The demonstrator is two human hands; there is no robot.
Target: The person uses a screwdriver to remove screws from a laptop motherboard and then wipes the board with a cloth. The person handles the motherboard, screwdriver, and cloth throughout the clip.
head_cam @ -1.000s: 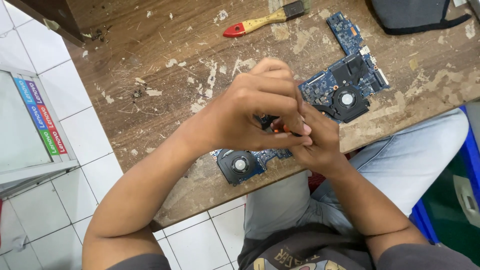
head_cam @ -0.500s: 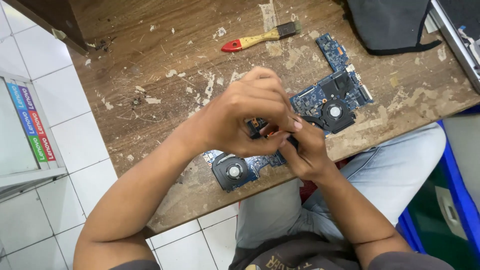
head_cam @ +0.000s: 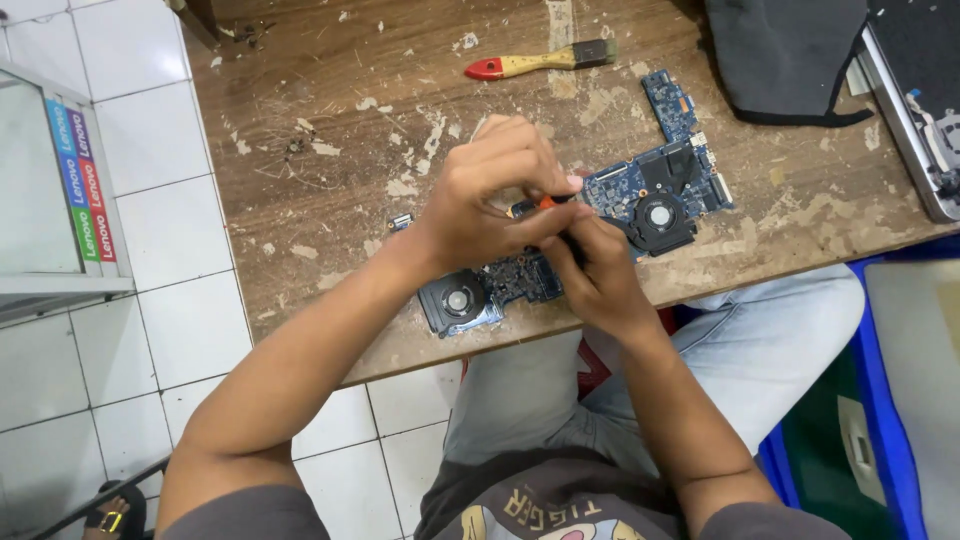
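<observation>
A blue laptop circuit board (head_cam: 650, 185) with two round black fans lies near the front edge of a worn wooden table (head_cam: 340, 110). My left hand (head_cam: 490, 195) closes over the top of a small screwdriver with an orange handle (head_cam: 545, 202). My right hand (head_cam: 595, 275) grips the same tool lower down, over the middle of the board. One fan (head_cam: 458, 300) shows to the left of my hands, the other (head_cam: 660, 215) to the right. The tool's tip is hidden by my fingers.
A paintbrush with a red and yellow handle (head_cam: 540, 62) lies at the table's back. A dark grey cloth pouch (head_cam: 785, 55) and a laptop shell (head_cam: 915, 100) sit at the right. White floor tiles, a glass cabinet (head_cam: 50, 200) at left, a blue bin (head_cam: 880, 400) at right.
The view has shifted, so the table and board sit further right and higher in frame. My two hands stay clasped on the screwdriver over the board, with little movement.
</observation>
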